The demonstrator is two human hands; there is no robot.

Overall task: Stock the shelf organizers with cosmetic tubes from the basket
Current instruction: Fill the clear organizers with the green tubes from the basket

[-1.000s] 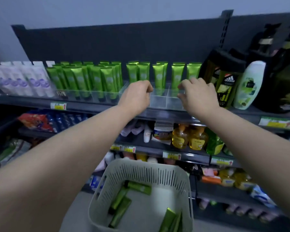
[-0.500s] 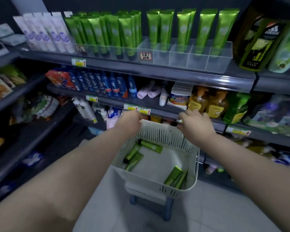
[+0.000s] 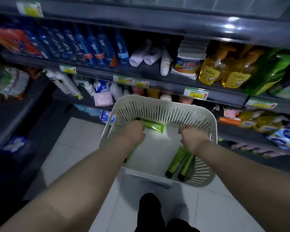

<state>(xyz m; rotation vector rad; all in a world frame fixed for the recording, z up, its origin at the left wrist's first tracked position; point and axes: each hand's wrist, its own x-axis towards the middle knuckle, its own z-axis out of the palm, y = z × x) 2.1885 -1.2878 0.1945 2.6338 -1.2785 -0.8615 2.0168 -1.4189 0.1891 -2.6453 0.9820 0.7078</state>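
The white slotted basket stands below me in front of the shelves. A green cosmetic tube lies along its far wall, and my left hand curls its fingers over that tube's left end. Two more green tubes lie side by side at the basket's right. Their upper ends run under my right hand, which hovers with loosely curled fingers and holds nothing I can see. Another green tube peeks out beneath my left forearm. The clear shelf organizers show only as a strip at the top edge.
Shelves with blue bottles, yellow bottles and green pouches rise behind the basket. More stocked shelving runs along the left. The basket sits on a stool over the pale tiled floor.
Both hands dropped from the top-shelf organizers to the basket rim and now reach inside it. My view tilted down, so the organizers slid to the top edge.
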